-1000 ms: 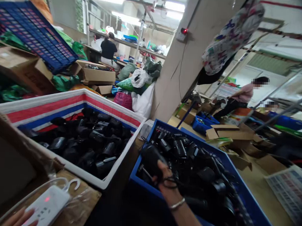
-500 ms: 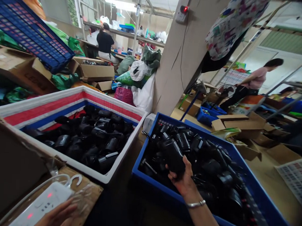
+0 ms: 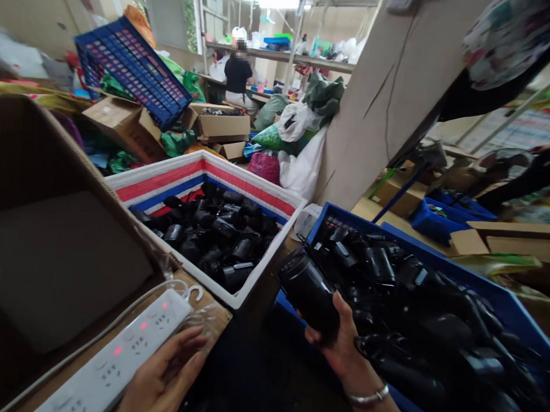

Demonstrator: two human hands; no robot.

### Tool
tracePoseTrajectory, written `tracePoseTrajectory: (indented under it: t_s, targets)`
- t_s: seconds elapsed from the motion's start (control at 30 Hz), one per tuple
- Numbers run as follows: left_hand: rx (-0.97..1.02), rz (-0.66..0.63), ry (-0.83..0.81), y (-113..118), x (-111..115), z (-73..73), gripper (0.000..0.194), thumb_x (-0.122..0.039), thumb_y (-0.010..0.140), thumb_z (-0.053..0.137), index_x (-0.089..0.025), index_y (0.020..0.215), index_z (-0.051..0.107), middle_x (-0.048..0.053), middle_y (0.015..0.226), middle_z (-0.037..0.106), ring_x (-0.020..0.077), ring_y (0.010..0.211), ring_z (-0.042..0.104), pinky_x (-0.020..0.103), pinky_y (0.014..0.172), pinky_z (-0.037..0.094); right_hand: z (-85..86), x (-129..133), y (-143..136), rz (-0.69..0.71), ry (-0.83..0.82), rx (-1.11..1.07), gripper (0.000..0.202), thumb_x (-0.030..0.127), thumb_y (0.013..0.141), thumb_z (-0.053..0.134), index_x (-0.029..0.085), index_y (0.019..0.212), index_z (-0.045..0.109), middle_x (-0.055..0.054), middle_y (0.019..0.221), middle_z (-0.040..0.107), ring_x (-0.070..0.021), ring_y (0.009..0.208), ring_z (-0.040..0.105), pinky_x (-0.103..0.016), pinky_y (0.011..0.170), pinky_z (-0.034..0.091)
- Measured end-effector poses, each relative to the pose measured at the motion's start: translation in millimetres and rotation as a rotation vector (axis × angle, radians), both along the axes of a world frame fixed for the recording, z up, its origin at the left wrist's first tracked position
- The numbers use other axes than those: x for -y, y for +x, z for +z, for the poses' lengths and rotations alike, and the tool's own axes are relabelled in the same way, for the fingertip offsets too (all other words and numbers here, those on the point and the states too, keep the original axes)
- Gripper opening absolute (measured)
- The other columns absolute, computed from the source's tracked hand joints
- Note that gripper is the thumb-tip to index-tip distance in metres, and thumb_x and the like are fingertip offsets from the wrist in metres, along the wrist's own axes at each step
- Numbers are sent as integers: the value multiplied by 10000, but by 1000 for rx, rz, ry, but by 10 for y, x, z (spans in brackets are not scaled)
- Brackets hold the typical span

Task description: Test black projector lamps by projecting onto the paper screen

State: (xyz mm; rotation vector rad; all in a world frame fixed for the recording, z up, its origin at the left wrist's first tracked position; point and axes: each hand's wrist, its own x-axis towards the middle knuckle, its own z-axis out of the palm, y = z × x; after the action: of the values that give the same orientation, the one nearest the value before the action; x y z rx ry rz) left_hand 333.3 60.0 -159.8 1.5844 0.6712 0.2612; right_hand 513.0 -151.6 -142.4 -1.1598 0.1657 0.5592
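Note:
My right hand, with a silver bracelet at the wrist, is closed around a glossy black cylindrical device. It is held tilted over the near left edge of a blue crate, which is heaped with similar black devices and some dark cords. My left hand holds nothing; its fingers are stretched out and a little bent. It rests beside a white power strip with red lights, close to crinkled clear plastic. Whether the fingers touch the strip I cannot tell.
A white-rimmed bin with a red, white and blue striped lining holds more black devices. On the left stands a large open cardboard box. Behind are a tilted blue crate, sacks and a slanted pillar. A person sits farther back.
My view has turned left, so the scene sits farther right. The right hand has lifted the black device out toward the crate's left edge. More of the left hand and power strip shows.

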Motion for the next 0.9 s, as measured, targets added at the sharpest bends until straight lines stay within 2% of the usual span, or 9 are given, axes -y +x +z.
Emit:
tracePoseTrajectory:
  t_s: [0.2,0.3,0.37,0.43,0.5,0.57,0.67,0.8,0.9]
  targets:
    - [-16,-91,21,4,80,-16,423,-479,789,597,-196,1103,622,97,1062,701,264,1023,640,364,891,533,-117,-280,-188,93,-25,35,506,654,603,691,168,719,613,1,554,592,-86,361,445,-221,361,356]
    - [-5,-139,-92,56,176,75,479,-495,803,575,-183,1168,583,125,1133,667,280,1044,623,408,915,504,-110,-421,-337,188,-113,95,474,627,647,682,189,813,614,17,535,567,-128,436,502,-241,411,403]
    - [74,-165,-235,107,251,156,501,-484,805,590,-189,1208,555,125,1180,644,283,1088,598,414,948,473,-68,-527,-437,226,-183,203,465,560,668,707,222,965,596,-6,696,639,-187,618,592,-287,532,484]
    - [193,-164,-371,164,331,219,565,-480,790,628,-197,1264,504,121,1216,624,280,1151,555,407,1001,420,-24,-644,-530,253,-213,358,514,483,657,746,243,1068,551,-26,903,658,-230,821,611,-329,689,514]
    - [297,-93,-491,225,402,255,684,-502,745,676,-192,1310,445,132,1216,619,290,1181,528,414,1027,383,-2,-762,-618,262,-216,461,572,434,644,764,250,1120,506,-30,972,642,-240,884,603,-341,754,509]
    - [354,45,-632,285,445,278,750,-498,714,710,-186,1328,411,144,1205,618,303,1174,530,424,1026,375,-14,-863,-703,253,-246,497,635,401,621,785,266,1152,463,-29,986,631,-238,867,606,-335,724,516]
    - [415,270,-823,351,411,314,692,-428,729,721,-194,1304,414,134,1197,612,288,1136,557,405,1010,385,-73,-955,-811,286,-283,528,692,357,577,818,285,1156,445,-32,1009,628,-242,866,609,-332,708,521]
    - [405,502,-802,335,208,352,664,-428,713,735,-223,1266,430,99,1114,632,253,1004,617,371,908,452,-155,-961,-843,339,-241,539,674,362,574,808,279,1152,472,-26,987,638,-240,841,614,-327,699,524]
    - [240,564,-764,270,68,356,776,-411,640,791,-266,1289,391,86,1068,632,245,885,645,375,774,501,-178,-924,-781,465,-254,623,652,332,588,806,276,1154,486,-23,1014,637,-238,877,607,-317,738,515]
